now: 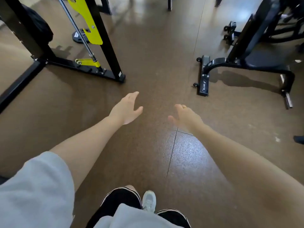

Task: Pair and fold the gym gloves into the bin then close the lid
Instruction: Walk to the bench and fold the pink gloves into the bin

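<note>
Both arms reach forward over a brown gym floor. My left hand [126, 107] is held out with fingers apart and holds nothing. My right hand [185, 116] is also spread and empty, with a ring on one finger. No gloves, bin or lid appear anywhere in the head view. Below the arms I see grey sleeves, black shorts and one pale shoe [148, 201].
A black and yellow machine frame [105, 51] stands at the left, with a weight plate [79, 37] on the floor behind it. A black bench [243, 63] with small wheels stands at the right. Brown floor [156, 63] runs between them.
</note>
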A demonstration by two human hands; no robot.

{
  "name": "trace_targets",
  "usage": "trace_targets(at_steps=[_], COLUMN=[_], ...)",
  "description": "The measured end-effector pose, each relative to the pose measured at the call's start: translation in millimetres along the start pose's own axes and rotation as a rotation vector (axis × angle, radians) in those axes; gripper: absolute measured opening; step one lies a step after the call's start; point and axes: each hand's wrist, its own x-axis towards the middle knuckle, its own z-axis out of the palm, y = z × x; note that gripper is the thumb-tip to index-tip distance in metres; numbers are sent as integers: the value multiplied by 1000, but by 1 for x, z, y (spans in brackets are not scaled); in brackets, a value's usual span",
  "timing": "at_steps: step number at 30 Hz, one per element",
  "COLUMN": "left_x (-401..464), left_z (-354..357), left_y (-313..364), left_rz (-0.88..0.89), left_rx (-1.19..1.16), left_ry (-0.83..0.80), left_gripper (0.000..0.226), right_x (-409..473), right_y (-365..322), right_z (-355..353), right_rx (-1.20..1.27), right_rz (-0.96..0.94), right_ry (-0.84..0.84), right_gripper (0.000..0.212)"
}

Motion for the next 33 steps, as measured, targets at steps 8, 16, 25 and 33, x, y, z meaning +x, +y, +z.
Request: trace_targets(at_steps=[8,16,25,33], left_x=[71,229,451,642], left_z=[-40,-83,-144,-152], left_y=[2,-44,-49,9], left_rz=[56,-40,-44,196], left_rx=[-28,-109,-101,-32], left_ry=[125,161,-39,-106], left_gripper=[62,61,61,60], right_x=[79,244,427,572], right_y=[-10,-27,-1,74], right_z=[-42,-88,-194,-258], right_rx=[124,160,153,202], right_rz=[-36,-43,57,216], right_ry=[51,-8,15,83], right_gripper=[58,56,53,49])
